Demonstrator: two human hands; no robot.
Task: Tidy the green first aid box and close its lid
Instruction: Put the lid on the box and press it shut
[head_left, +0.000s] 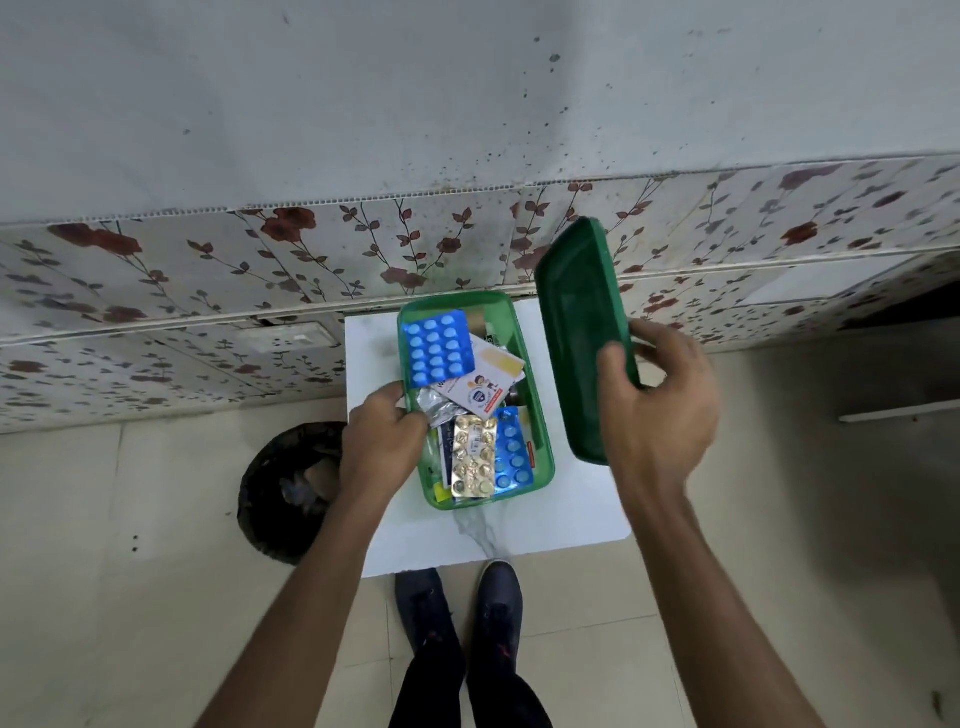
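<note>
The green first aid box (540, 441) stands open on a small white table (571, 514). Inside lie a large blue pill strip (439, 349), a white card (485, 387), a crumpled silver foil strip (441, 408), a gold pill strip (471, 457) and a smaller blue strip (511, 449). My left hand (384, 439) rests on the box's left rim, fingers curled at the silver foil. My right hand (657, 410) holds the dark green lid (582, 332) tilted up to the right of the box, off the box.
A black waste bin (283, 493) stands on the floor left of the table. Behind the table runs a flower-patterned tiled wall (260, 270). My shoes (462, 608) are at the table's front edge. Beige floor tiles surround the table.
</note>
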